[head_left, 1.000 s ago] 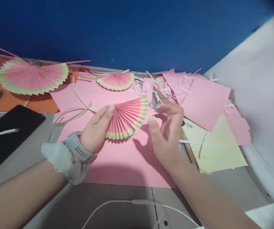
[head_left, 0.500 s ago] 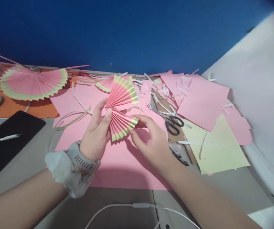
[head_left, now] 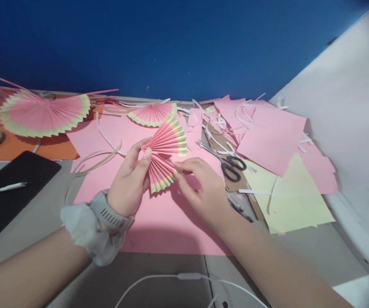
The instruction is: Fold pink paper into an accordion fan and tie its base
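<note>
Above a large pink sheet [head_left: 165,231], my left hand [head_left: 132,173] pinches a pleated paper fan [head_left: 168,139] near its narrow gathered point. The fan is pink with a yellow-green zigzag edge and spreads in two sections, an upper and a lower one. My right hand [head_left: 200,182] grips the lower section's right edge between thumb and fingertips. Behind it a second pleated fan [head_left: 152,112] lies on the pink paper, partly covered by the held one. At the far left rests a bigger pleated fan [head_left: 48,112] with pink strips at its ends.
Black-handled scissors [head_left: 231,167] lie right of my hands, near a cutter knife [head_left: 239,207]. Pink paper pieces [head_left: 274,137], a pale yellow sheet [head_left: 295,194] and white strips cover the right side. A black tablet-like slab [head_left: 17,188] sits left; a white cable [head_left: 189,276] runs in front.
The fan's upper section has swung down to the right, showing more of the fan behind. My right fingers have drawn the lower section's edge slightly inward, narrowing that section.
</note>
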Motion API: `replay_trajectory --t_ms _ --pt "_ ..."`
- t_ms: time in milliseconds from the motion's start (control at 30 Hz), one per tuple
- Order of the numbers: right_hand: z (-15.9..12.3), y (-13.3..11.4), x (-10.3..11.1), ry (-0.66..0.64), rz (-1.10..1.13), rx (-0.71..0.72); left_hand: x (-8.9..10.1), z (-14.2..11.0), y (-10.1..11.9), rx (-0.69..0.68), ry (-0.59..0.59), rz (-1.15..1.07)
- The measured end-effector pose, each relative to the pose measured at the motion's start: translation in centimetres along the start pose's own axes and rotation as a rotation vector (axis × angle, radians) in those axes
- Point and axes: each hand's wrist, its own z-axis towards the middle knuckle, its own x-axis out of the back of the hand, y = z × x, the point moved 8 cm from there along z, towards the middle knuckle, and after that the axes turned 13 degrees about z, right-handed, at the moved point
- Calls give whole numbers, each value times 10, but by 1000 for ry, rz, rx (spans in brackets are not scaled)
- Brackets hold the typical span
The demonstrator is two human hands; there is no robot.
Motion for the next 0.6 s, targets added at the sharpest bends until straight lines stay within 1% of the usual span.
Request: replay_trajectory --t_ms 67,200,300,433,533,600 --pt "0 -2 -3 -34 -51 30 2 1 -2 12 12 22" --pt "-2 -5 -12 -90 -88 33 6 3 -3 8 33 29" --pt "-2 -6 -15 -87 -64 3 5 3 -2 0 34 -7" --pt "0 -5 -21 -90 -64 -67 -1 1 0 32 47 -127" --pt "2 -7 -24 -81 -93 -55 -3 -3 0 71 89 -186" --pt "3 -9 -24 -57 -120 -33 -3 -6 2 71 124 -201"
